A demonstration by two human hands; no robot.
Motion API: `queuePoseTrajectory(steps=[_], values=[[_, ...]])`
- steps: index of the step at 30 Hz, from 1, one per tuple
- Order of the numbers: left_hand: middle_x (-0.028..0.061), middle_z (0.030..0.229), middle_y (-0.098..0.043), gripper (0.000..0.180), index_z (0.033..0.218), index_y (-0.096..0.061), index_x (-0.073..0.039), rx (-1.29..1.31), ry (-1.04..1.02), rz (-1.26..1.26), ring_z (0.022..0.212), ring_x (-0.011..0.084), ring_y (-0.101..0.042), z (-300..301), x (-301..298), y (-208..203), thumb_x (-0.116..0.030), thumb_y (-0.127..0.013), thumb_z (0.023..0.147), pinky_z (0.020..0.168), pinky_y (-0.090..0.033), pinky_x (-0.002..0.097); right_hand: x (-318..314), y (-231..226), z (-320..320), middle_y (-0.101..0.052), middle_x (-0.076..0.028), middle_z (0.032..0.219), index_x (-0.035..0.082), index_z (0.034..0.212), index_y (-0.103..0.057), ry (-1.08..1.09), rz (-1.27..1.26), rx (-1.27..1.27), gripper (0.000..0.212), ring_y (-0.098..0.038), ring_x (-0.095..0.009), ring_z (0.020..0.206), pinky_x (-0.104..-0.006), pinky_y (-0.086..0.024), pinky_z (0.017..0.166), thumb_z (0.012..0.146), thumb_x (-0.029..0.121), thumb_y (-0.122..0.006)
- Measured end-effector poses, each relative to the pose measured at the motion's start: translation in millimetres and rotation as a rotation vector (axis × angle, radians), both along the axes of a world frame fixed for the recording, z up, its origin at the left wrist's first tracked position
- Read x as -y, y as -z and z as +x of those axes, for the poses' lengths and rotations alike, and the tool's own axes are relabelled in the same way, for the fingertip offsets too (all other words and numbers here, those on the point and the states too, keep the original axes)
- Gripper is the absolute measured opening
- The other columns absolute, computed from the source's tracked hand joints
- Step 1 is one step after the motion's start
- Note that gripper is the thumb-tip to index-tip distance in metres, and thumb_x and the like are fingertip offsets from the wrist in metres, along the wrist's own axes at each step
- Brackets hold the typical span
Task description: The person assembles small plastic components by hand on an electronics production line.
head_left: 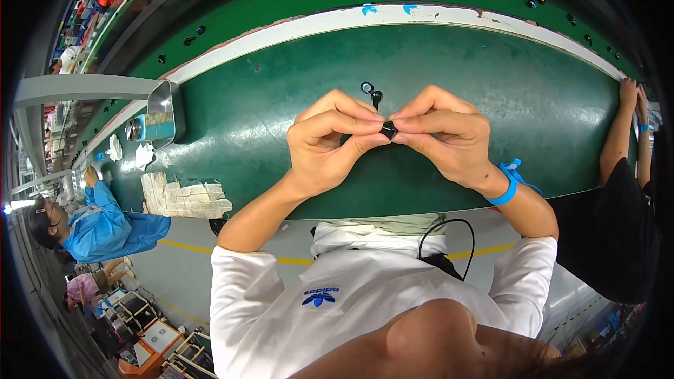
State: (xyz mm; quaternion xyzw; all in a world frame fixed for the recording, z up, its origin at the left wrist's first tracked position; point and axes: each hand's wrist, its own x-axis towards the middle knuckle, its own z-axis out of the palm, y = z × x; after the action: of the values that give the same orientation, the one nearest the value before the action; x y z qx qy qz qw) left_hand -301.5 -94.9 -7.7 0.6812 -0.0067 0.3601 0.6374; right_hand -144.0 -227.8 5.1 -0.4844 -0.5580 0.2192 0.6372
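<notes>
Above the green worktop [533, 105], both my hands pinch one small glossy black earbud-like piece [388, 129] between thumbs and forefingers. My left hand [330, 142] grips it from the left, its fingertips closed. From the other side, my right hand [449, 137] is closed on the same piece, with a blue wrist strap [510, 184] around the wrist. Fingertips hide much of the piece. Just beyond them lie a small black stemmed piece [377, 97] and a round-topped piece with a pale face [367, 88], close together.
A metal tray [180, 114] holding a blue-labelled container [151, 128] stands at left. Nearer are white crumpled tissues [144, 156] and a taped, worn sheet [184, 196]. Beyond the white rail [316, 27], a green belt carries several small black pieces. Co-workers sit at both sides.
</notes>
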Motion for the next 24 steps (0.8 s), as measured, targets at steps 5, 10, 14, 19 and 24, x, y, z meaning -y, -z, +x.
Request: queuePoseTrajectory(steps=[5,10,14,19,24], values=[[0.0136,0.095,-0.063,0.019,0.093,-0.069,0.003,0.005,-0.006,-0.008,0.088,0.0213,-0.066,-0.7,1.3,-0.5,0.011,-0.075,0.076,0.076,-0.057,0.0295,-0.3,0.9,-0.2,-0.066,-0.014,0.091,-0.002,0.091,-0.073,-0.007,-0.002,-0.035,0.018,-0.066,-0.019,0.080,-0.0266,-0.054,0.066,0.075,-0.009,-0.076],[0.0138,0.095,-0.064,0.019,0.092,-0.070,0.003,-0.015,0.002,-0.003,0.088,0.0218,-0.067,-1.9,0.8,-1.0,0.011,-0.075,0.075,0.076,-0.057,0.0309,1.2,0.8,0.0,-0.066,-0.014,0.091,-0.002,0.092,-0.073,-0.005,0.015,0.006,0.019,-0.067,-0.020,0.080,-0.0272,-0.056,0.068,0.075,-0.010,-0.075],[0.0136,0.092,-0.065,0.018,0.090,-0.071,0.002,-0.006,0.016,0.041,0.086,0.0228,-0.067,0.0,-2.7,-2.1,0.010,-0.076,0.074,0.076,-0.057,0.0318,0.3,2.7,1.0,-0.066,-0.014,0.089,-0.002,0.091,-0.072,-0.005,0.058,0.047,0.018,-0.068,-0.021,0.080,-0.0283,-0.058,0.066,0.075,-0.010,-0.074],[0.0135,0.086,-0.068,0.016,0.085,-0.071,0.003,-0.064,0.008,0.054,0.083,0.0231,-0.068,-0.2,-5.3,-5.2,0.012,-0.076,0.073,0.075,-0.058,0.0326,-3.4,6.8,0.9,-0.066,-0.015,0.086,-0.004,0.087,-0.070,0.002,0.090,0.103,0.013,-0.068,-0.022,0.076,-0.0292,-0.058,0.063,0.076,-0.010,-0.074],[0.0137,0.084,-0.068,0.014,0.083,-0.071,0.003,-0.102,0.064,-0.071,0.083,0.0226,-0.069,-3.6,-1.9,-7.0,0.013,-0.075,0.074,0.076,-0.057,0.0314,-0.9,8.1,-5.4,-0.066,-0.016,0.086,-0.005,0.088,-0.069,0.021,0.080,0.133,0.011,-0.068,-0.021,0.074,-0.0295,-0.058,0.062,0.079,-0.011,-0.071]])
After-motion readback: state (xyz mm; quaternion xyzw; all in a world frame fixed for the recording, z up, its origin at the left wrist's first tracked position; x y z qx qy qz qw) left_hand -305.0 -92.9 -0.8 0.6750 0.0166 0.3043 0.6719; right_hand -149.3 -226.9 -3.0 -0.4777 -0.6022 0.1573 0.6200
